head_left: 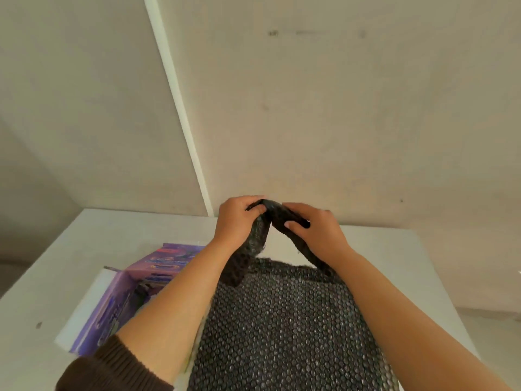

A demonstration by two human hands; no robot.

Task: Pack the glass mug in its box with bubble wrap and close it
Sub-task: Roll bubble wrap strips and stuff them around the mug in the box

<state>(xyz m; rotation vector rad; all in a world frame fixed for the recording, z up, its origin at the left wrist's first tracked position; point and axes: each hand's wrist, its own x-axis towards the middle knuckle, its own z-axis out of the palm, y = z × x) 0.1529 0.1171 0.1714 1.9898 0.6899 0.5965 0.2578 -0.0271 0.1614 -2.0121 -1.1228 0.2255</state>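
Head view shows my left hand (235,221) and right hand (315,228) both pinching the far end of the dark, dimpled bubble wrap sheet (282,320), fingers curled round the bunched edge above the white table (394,249). I judge the wrap should be pulled apart evenly so it opens flat without tearing. At my left, the purple printed cardboard box (118,303) lies open, its inside too dark to read, and I cannot see the glass mug.
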